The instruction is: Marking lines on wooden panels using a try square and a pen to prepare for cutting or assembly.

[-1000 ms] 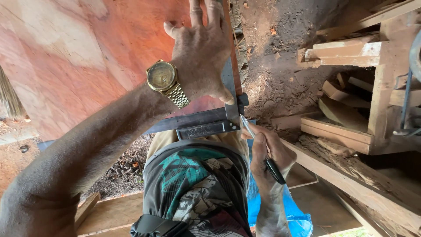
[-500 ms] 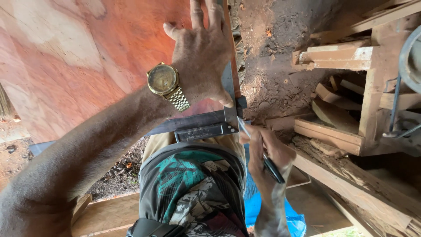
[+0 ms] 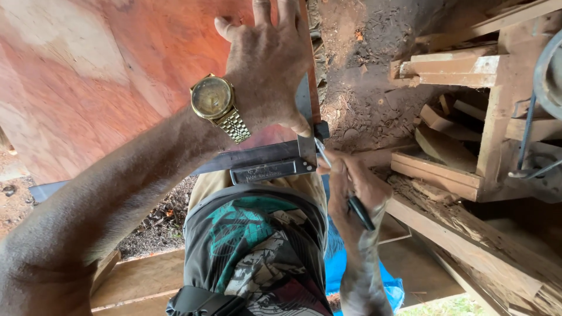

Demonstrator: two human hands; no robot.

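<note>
My left hand (image 3: 266,64), with a gold wristwatch (image 3: 213,99) on the wrist, lies flat with fingers spread on a reddish plywood sheet (image 3: 88,76) and presses down a metal try square (image 3: 275,158) at the sheet's near right corner. My right hand (image 3: 351,187) grips a dark pen (image 3: 357,205); its tip meets the square's blade at the plywood edge. My own patterned shirt fills the lower middle of the view.
To the right stands a rough wooden frame (image 3: 468,117) with offcuts stacked inside and a curved metal part (image 3: 547,76) at the far right. Sawdust and dirt cover the ground (image 3: 363,88) beyond the sheet. Planks (image 3: 445,234) lie below right.
My right hand with the pen has moved slightly up toward the square's blade. My left hand stays flat on the plywood; the view has shifted a little.
</note>
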